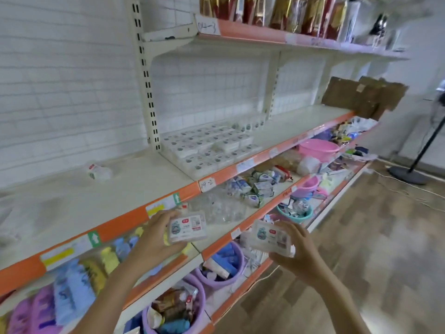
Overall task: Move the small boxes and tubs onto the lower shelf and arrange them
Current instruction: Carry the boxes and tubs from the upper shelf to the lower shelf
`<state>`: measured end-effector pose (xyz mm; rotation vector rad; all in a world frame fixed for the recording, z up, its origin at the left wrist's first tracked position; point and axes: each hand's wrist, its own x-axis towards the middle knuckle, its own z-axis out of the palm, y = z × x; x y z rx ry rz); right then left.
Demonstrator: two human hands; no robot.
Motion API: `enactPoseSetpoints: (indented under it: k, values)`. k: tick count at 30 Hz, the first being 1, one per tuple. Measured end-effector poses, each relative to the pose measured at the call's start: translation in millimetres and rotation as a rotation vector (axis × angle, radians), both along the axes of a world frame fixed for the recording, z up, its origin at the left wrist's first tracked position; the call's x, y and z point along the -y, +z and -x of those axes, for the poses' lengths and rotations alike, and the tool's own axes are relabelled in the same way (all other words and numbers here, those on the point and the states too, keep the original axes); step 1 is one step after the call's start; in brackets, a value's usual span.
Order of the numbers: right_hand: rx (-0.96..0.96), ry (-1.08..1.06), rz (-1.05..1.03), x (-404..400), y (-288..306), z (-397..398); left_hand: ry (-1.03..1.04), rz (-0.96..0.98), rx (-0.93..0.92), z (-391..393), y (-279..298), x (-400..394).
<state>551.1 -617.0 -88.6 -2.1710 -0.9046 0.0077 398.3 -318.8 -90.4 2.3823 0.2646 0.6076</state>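
**A:** ok so what are the hands doing rn?

**B:** both are loaded. left hand [157, 237] has its fingers wrapped round a small clear box [187, 227], label facing the cam, thumb along the near edge. right hand [295, 250] grips a second box [272, 238] the same way, fingers curled over top and bottom. the 2 boxes are apart, both held in the air in front of the orange shelf edge [120, 224], not resting on anything

**A:** and the rest of that stuff?

**B:** a whole batch of matching boxes [212, 148] sits in flat rows on the white shelf [84, 201] further right, w/ a few little tubs [250, 125] upright just behind them by the back wall. one lone pack [98, 171] sits on the left section, well apart from the rows

**A:** anything in the way?

**B:** the shelf below is pretty cluttered tbh. clear plastic packaging [219, 208] right behind the left box, a heap of wrapped packets [255, 186] past that, a pink basin [317, 148] further along. lower still: purple baskets [221, 263] full of tubes and snacks, a teal bowl [295, 213], blue and yellow packs [72, 292] bottom left. cardboard [361, 95] leans at the far end, gold-red bags [277, 13] up top, a fan stand [409, 174] on the floor to the right
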Motion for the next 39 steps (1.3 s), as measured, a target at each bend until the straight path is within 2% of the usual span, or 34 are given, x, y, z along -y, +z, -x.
enactPoseSetpoints:
  k: [11,17,20,29,36,39]
  values:
    - [-0.022,-0.109,0.063,21.1,-2.2,-141.8,-0.001,0.023,0.0,-156.4,7.8,8.1]
    - [0.017,-0.034,0.072,-1.9,20.3,-231.3,0.073,0.065,0.025,-222.5,24.7,-11.4]
    - [0.044,0.019,0.105,-26.4,29.9,-270.0,0.141,-0.003,0.049,-242.6,34.4,-24.1]
    - [0.152,0.46,0.119,-155.9,74.2,-358.9,0.374,-0.053,0.044,-265.8,73.3,-68.1]
    - [0.256,0.85,0.133,-246.2,92.2,-372.2,0.647,0.079,0.03,-253.4,86.0,-74.2]
    - [0.331,0.952,0.213,-273.2,90.2,-364.8,0.76,0.165,0.056,-243.7,82.6,-66.6]
